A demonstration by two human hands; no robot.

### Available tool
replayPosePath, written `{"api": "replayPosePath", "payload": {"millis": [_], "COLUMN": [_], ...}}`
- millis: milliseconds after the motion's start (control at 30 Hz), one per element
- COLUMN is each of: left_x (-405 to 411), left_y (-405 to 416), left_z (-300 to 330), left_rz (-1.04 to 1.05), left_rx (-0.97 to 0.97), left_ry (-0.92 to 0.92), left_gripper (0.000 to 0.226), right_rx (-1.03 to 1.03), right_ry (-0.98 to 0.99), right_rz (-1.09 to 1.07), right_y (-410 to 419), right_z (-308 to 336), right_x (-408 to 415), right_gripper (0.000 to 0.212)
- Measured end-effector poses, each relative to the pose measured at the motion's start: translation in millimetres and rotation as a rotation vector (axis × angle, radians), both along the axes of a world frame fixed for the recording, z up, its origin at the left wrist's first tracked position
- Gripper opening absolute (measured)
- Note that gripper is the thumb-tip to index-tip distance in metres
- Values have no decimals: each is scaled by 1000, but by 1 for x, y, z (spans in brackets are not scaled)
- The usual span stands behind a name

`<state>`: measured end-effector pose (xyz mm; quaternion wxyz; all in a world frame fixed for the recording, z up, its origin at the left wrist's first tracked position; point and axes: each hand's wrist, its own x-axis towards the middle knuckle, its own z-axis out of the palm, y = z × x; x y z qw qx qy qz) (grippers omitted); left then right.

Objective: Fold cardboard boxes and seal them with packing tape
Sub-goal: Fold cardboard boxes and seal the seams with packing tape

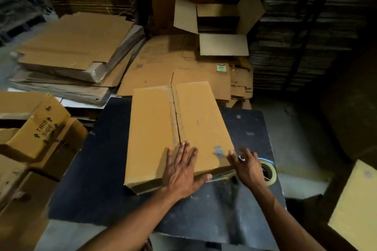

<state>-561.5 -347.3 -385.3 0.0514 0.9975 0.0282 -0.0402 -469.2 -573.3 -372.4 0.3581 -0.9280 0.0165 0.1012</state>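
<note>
Cardboard box (pixel 179 128) lies on the dark table (pixel 98 179); left hand (pixel 181 171) presses flat on it. Right hand (pixel 247 166), fingers loosely spread, hovers over the tape roll (pixel 269 171)

Brown cardboard box (pixel 179 134) frame centre, flaps closed, centre seam visible; tape roll (pixel 268 171) flat beside its lower-right corner.

One camera sits on the person's head. It looks forward and down, close over the dark flat desk (pixel 106 185), and sees far across stacked brown cardboard sheets (pixel 77 40) behind.
</note>
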Motion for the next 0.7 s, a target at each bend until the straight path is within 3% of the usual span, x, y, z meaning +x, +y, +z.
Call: {"api": "replayPosePath", "payload": {"millis": [100,267,400,600,700], "left_x": [4,27,30,26,26], "left_y": [7,23,24,18,19], "left_z": [-15,-29,-29,-28,-27], "left_rz": [-25,-85,-72,-23,-25], "left_rx": [19,83,150,161,146], "left_ry": [-72,-46,-91,-108,-69], "left_gripper": [93,89,88,88,88], "right_rx": [-114,-420,-490,-644,-697], "right_ry": [-34,134,184,113,108], "right_rz": [6,228,369,455,482], "right_y": [-44,-95,-100,-94,-95], "right_z": [-9,-23,-41,-63,-62], "right_x": [24,58,83,85,81], "right_gripper": [44,62,67,36,32]}}
